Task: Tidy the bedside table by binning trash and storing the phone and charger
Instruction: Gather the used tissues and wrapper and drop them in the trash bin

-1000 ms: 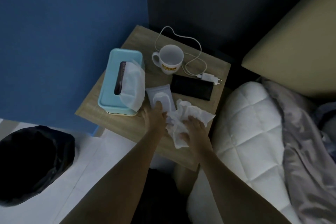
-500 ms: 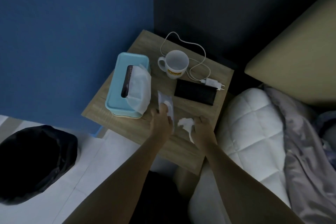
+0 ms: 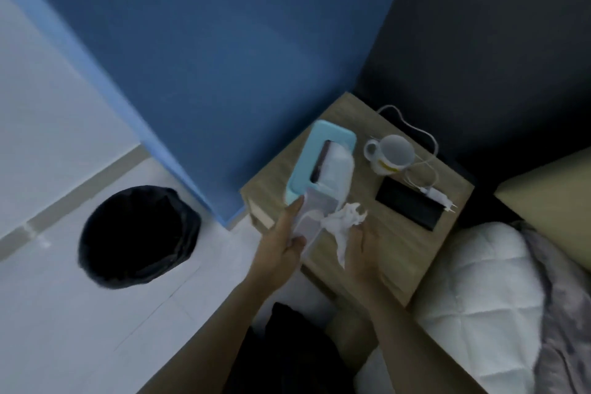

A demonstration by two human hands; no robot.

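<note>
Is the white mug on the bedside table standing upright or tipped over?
Upright. The mug stands on its base on the table, with its round open mouth facing up towards the camera and its handle out to the side.

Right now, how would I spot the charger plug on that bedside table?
Find the wooden bedside table against the blue wall. Past the white mug lies a black phone. The charger plug sits at its far edge: small, white, two prongs, trailing a thin cable.

Light: dim, bluish, flat; no clear source.
Brightest: pale floor [image 3: 48, 313] and white quilt [image 3: 486, 281].
Shadows: bin [image 3: 137, 235] reads solid black, no detail.
Sharpness: soft, motion-smeared; crumpled tissue [image 3: 343, 224] edges blurred.
Distortion: wide-angle; wall edges lean outward.
</note>
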